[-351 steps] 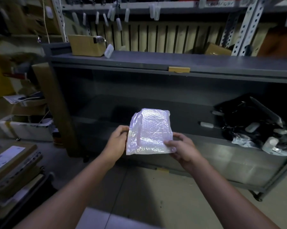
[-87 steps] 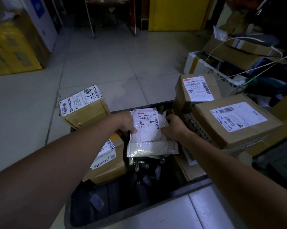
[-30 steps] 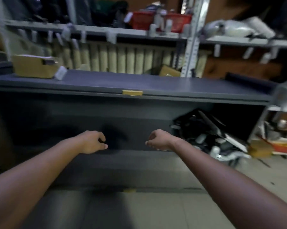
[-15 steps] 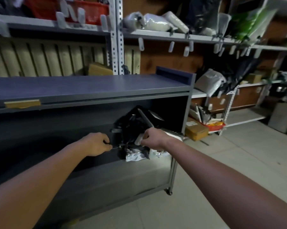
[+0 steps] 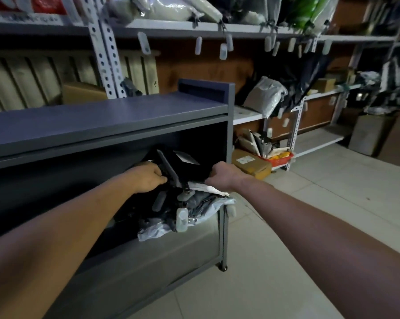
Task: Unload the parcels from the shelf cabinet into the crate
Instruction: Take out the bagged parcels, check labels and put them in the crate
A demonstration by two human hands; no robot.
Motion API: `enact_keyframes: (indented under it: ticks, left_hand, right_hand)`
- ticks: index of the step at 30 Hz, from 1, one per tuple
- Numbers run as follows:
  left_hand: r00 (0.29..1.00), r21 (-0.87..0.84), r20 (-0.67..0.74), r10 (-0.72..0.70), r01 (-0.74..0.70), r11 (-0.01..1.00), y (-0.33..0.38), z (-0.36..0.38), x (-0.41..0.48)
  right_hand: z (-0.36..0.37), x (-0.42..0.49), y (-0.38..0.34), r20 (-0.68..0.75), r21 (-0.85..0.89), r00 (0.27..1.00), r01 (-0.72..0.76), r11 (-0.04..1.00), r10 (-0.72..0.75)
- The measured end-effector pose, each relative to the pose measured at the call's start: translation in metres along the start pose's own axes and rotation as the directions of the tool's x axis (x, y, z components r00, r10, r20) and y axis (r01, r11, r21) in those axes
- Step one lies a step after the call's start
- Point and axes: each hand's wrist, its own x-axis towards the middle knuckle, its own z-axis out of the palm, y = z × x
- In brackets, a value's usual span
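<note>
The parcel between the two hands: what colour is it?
The parcel is black, with a pale label; the head view shows it.

Fingertips of the right grip (image 5: 224, 176) curl out of sight against the black parcel (image 5: 187, 169). Its white label (image 5: 185, 157) is too blurred to read, and the shelf cabinet (image 5: 102, 116) runs off left.

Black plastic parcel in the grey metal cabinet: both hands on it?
Yes, the left hand and the right hand each grip a side of the black plastic parcel inside the grey metal cabinet.
</note>
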Motion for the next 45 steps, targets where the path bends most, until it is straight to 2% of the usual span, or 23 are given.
enact_keyframes:
  ticks: [5,17,21,24,26,28,30,32,37,41,45]
  left_hand:
    - [0.997,-0.096,-0.061,-0.040,0.034,0.995,0.022,0.015,0.034]
    - [0.985,-0.062,-0.104,-0.139,0.134,0.989,0.049,0.033,0.080]
    - [0.986,-0.086,-0.041,-0.162,0.158,0.984,0.061,0.034,0.087]
    - [0.985,-0.107,0.006,-0.175,0.175,0.979,0.065,0.034,0.087]
    - [0.981,-0.160,0.013,-0.191,0.191,0.969,0.063,0.034,0.087]
    - [0.976,-0.326,0.023,-0.215,0.211,0.922,0.054,0.031,0.086]
    - [0.970,-0.550,0.071,-0.232,0.233,0.802,0.044,0.028,0.085]
    - [0.965,-0.699,0.118,-0.235,0.249,0.670,0.031,0.026,0.080]
    - [0.963,-0.801,0.143,-0.227,0.248,0.545,-0.001,0.024,0.048]
    - [0.960,-0.878,0.122,-0.251,0.222,0.423,-0.027,0.011,0.011]
    - [0.958,-0.884,0.111,-0.263,0.216,0.414,-0.049,-0.003,-0.040]
  right_hand:
    - [0.002,0.026,0.021,-0.051,0.022,0.997,-0.054,0.998,0.055]
    - [0.018,0.056,0.038,-0.077,0.000,0.989,-0.130,0.992,0.129]
    - [0.026,0.058,0.040,-0.093,-0.001,0.981,-0.171,0.985,0.170]
    - [0.031,0.058,0.041,-0.068,0.080,0.978,-0.190,0.979,0.195]
    - [0.033,0.058,0.044,-0.052,0.195,0.977,-0.192,0.962,0.206]
    - [0.036,0.058,0.044,-0.054,0.333,0.974,-0.192,0.923,0.222]
    - [0.040,0.058,0.041,-0.068,0.429,0.966,-0.198,0.881,0.250]
    - [0.043,0.056,0.034,-0.077,0.487,0.958,-0.207,0.848,0.278]
    - [0.044,0.044,0.011,-0.084,0.626,0.949,-0.187,0.757,0.304]
    - [0.042,0.022,-0.018,-0.036,0.717,0.966,-0.153,0.680,0.255]
    - [0.051,-0.006,-0.047,0.039,0.800,0.978,-0.152,0.580,0.203]
